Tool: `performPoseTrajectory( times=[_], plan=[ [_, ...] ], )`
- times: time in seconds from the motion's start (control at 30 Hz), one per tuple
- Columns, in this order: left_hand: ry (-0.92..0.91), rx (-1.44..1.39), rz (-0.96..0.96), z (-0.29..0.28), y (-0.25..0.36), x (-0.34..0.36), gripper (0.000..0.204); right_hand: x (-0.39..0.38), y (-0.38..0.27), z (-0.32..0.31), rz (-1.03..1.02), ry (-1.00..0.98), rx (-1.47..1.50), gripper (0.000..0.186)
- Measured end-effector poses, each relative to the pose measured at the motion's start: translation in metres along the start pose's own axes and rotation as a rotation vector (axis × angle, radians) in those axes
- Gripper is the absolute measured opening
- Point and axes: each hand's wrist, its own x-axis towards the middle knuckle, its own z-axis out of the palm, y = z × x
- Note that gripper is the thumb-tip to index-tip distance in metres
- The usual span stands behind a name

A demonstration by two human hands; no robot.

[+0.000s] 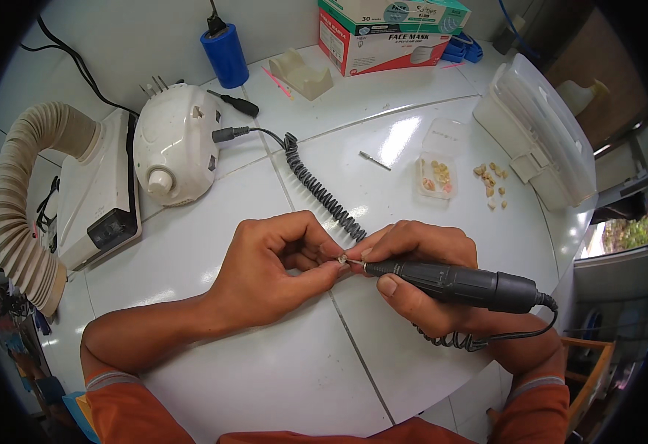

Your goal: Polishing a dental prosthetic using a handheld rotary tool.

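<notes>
Over the white tiled table, my left hand [276, 255] pinches a tiny pale piece [342, 260] between thumb and forefinger; its exact kind is too small to tell. My right hand [424, 277] is wrapped round a black rotary tool handpiece [457, 285], its thin metal bit pointing left and meeting the pale piece. The fingertips of both hands come together there. From the handpiece's rear a coiled black cord [324, 192] loops under my right wrist and runs up to a white control unit [176, 144] with a round knob.
A dust collector with a ribbed hose [24, 177] stands far left. Behind are a blue cylinder [224, 55], a screwdriver [235, 102], a beige holder [302, 74] and face mask boxes [383, 44]. At right lie a loose bit [374, 160], a small clear case [436, 174], several yellowish pieces [491, 181] and a lidded box [535, 137].
</notes>
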Motion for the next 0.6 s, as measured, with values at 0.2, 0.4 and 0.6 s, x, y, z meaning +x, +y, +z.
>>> performPoseTrajectory(
  times=[0.2, 0.4, 0.6],
  plan=[
    [-0.003, 0.005, 0.005, 0.0002, -0.0006, 0.0003, 0.011, 0.0005, -0.0024, -0.0016, 0.026, -0.035, -0.027, 0.025],
    [-0.002, -0.015, 0.002, 0.0008, -0.0009, 0.001, 0.011, 0.0005, 0.004, 0.0026, -0.053, 0.05, -0.039, 0.023],
    [0.006, 0.015, -0.004, -0.0001, -0.0004, 0.0001, 0.013, 0.0004, -0.0033, -0.0009, 0.044, -0.034, -0.013, 0.025]
  ],
)
